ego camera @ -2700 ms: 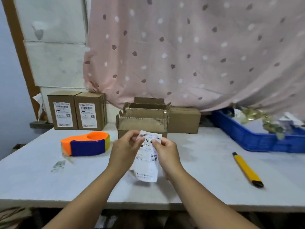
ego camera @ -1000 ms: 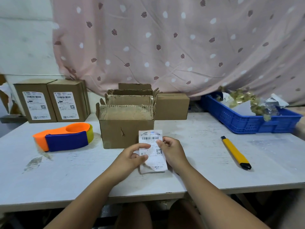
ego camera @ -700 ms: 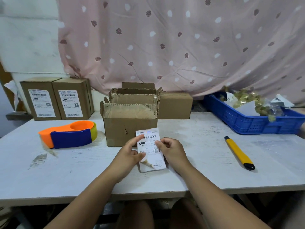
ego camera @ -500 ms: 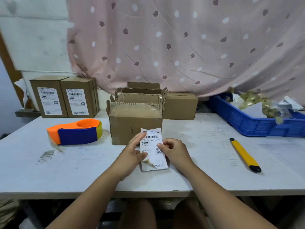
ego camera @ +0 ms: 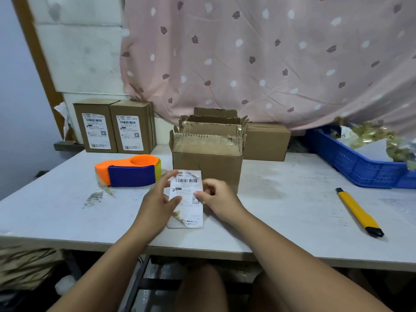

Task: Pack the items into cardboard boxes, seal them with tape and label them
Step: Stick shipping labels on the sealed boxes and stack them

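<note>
1. Label (ego camera: 186, 194) at centre of frame, just in front of the open cardboard box (ego camera: 207, 167) and low over the bench (ego camera: 281, 210). Cannot tell whether its bottom edge is touching the bench. Lower left corner already lifted from the backing and curling.
2. Most likely to go wrong at that peeled corner. May fold over and stick to itself or to a fingertip if pulled fast or at a slant, judging by thin, limp paper.
3. Could also tear across the barcode if tugged unevenly off the backing. Best peeled slowly and kept flat.
4. Might land crooked or wrinkled on the box, with top flaps up and unsealed. Labelling before taping would risk creasing or covering the print.
5. Left hand (ego camera: 157, 203), left of the label: grip grasping the left edge, thumb on the printed face, fingers reaching up to the upper left corner.
6. Right hand (ego camera: 219, 200), right of the label: grip pinching the right edge, fingers curled, wrist low over the bench.
7. Both forearms rising from the bottom of the frame, converging on the label.
8. Further out: tape dispenser (ego camera: 129, 173) left of centre, yellow utility knife (ego camera: 359, 212) at right, blue crate (ego camera: 360, 167) at far right, two labelled boxes (ego camera: 114, 127) at upper left. All well apart from the hands, so little chance of a knock.
</note>
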